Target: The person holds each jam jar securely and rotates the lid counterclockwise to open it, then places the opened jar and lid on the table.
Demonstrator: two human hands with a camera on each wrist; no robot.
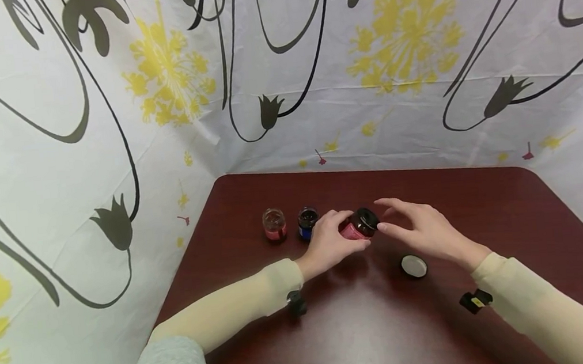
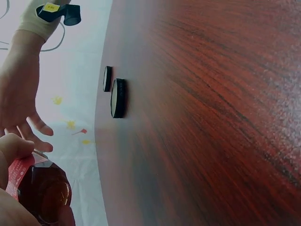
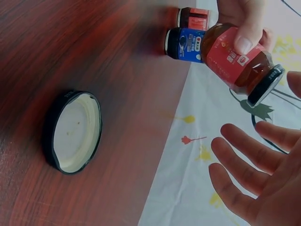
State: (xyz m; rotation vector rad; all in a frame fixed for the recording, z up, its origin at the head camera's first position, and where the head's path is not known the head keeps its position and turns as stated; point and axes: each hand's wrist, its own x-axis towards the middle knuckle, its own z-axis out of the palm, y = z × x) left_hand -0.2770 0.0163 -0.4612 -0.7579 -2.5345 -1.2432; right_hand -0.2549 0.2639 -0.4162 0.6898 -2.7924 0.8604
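Observation:
My left hand (image 1: 329, 238) grips a glass jar (image 3: 225, 63) with a red label, tilted toward the right above the table. Its black lid (image 3: 265, 86) is on and faces my right hand (image 1: 427, 229). In the right wrist view the right hand's fingers are spread apart, a little away from that lid. Part of the jar is covered by the left fingers. The left wrist view shows the jar's dark glass bottom (image 2: 54, 195). Below the right hand a loose black lid (image 1: 414, 266) lies with its pale inside up.
Left of the held jar stand a lidless red-labelled jar (image 1: 274, 225) and a blue-labelled jar (image 1: 308, 222), both on the dark red wooden table (image 1: 357, 338). A second loose lid (image 2: 107, 78) appears in the left wrist view. Patterned cloth (image 1: 292, 72) hangs behind the table.

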